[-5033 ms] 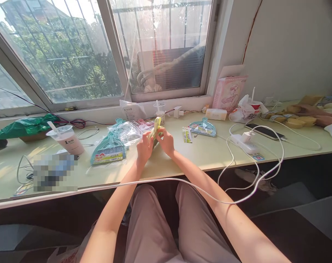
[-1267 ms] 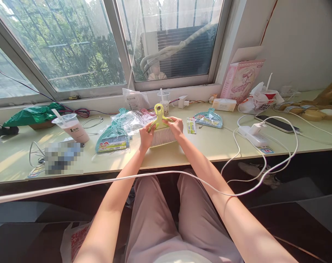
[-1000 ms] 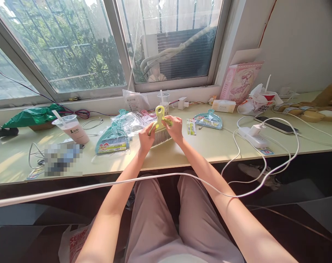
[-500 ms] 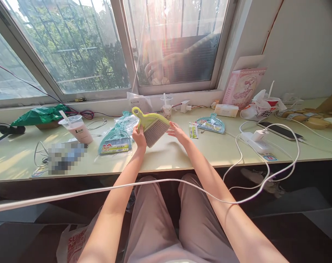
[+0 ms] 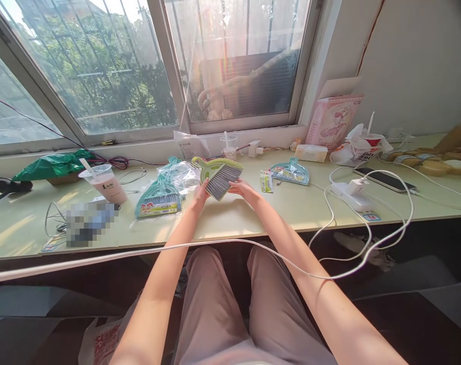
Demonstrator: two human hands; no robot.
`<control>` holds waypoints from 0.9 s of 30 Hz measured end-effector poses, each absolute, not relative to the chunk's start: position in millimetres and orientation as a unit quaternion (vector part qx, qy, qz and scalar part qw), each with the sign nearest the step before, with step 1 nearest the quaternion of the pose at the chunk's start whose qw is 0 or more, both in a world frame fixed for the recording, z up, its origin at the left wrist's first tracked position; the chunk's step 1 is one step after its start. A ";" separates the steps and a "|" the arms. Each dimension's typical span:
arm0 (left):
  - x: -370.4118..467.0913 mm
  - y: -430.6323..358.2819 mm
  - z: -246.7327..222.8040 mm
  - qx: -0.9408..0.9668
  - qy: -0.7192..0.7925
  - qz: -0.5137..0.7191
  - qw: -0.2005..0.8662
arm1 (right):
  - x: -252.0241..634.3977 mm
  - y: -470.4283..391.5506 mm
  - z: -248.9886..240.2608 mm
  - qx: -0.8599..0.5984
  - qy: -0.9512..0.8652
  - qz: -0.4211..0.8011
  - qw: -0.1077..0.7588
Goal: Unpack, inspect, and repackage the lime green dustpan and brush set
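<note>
My left hand (image 5: 201,195) is closed on the left side of a small brush (image 5: 220,181) with grey bristles, nested against a yellow-green dustpan (image 5: 233,165). The set is held up over the table, its looped handle pointing left and away. At its right edge, my right hand (image 5: 244,189) has its fingers closed along the bristles and rim; the fingertips are partly hidden. To the left lie teal dustpan and brush sets (image 5: 160,196) in clear wrapping. Another teal set (image 5: 290,172) sits at the right beside a small label card (image 5: 266,181).
A drink cup (image 5: 108,185) stands at left near a green plastic bag (image 5: 55,165). A white cable (image 5: 230,242) crosses in front of my forearms. At right are a power strip (image 5: 350,197), a phone (image 5: 384,180) and a pink box (image 5: 334,119). Windows close off the back.
The dustpan and brush have tilted flatter and shifted slightly right. My right fingers, spread at the edge before, have closed in on it. The view has turned slightly.
</note>
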State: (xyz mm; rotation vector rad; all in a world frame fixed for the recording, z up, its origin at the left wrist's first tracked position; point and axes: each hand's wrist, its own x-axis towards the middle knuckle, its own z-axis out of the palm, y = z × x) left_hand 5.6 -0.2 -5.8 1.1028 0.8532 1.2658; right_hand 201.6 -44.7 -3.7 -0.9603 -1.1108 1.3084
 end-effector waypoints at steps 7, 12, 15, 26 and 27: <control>2.4 1.8 -3.2 0.394 0.400 0.601 0.568 | 217.0 -41.2 4.0 -0.698 -0.442 0.150 0.543; -1.1 0.6 -0.5 0.405 0.412 0.615 0.537 | 255.5 -40.2 -17.7 -0.811 -0.331 0.025 0.481; -0.2 -2.4 -0.1 0.418 0.413 0.606 0.536 | 265.1 -42.2 -29.7 -0.799 -0.370 0.026 0.473; -1.2 -0.3 -8.6 0.481 0.463 0.511 0.541 | 218.9 -43.6 7.7 -0.449 -0.558 0.296 0.632; -0.5 -0.5 -9.9 0.493 0.463 0.494 0.546 | 214.9 -43.4 6.3 -0.422 -0.593 0.331 0.601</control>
